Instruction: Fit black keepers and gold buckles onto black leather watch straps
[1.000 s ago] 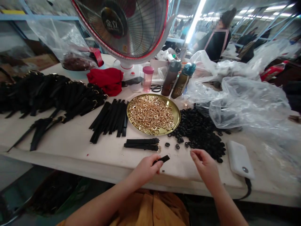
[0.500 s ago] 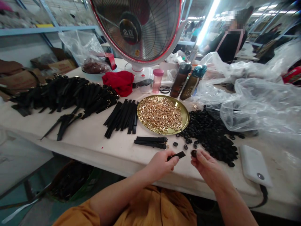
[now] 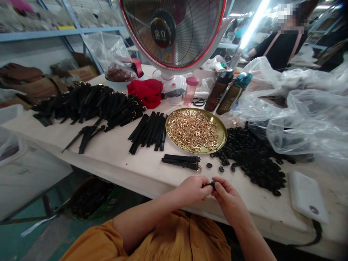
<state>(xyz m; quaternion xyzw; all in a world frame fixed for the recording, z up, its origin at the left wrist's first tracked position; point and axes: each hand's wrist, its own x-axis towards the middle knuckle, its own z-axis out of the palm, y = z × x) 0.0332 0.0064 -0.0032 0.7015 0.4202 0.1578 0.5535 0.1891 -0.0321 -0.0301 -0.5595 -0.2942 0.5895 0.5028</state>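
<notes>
Just past the table's near edge, my left hand pinches a black strap, most of it hidden by the fingers. My right hand is closed on a small black loop at the strap's end. The hands almost touch; whether the strap passes through the loop I cannot tell. Ahead of them lie a few black straps with gold buckles. Farther off, a round brass-coloured tray holds many gold buckles. Several plain black straps lie left of it; a pile of black loops spreads on its right.
A heap of buckled black straps covers the table's left. Behind the tray stand a fan, a red cloth, a pink cup and two bottles. Plastic bags and a white power bank are at right.
My hands have come together, bringing the loop in my right hand to the end of the strap in my left. The whole view has shifted slightly, with the table's things now farther right.
</notes>
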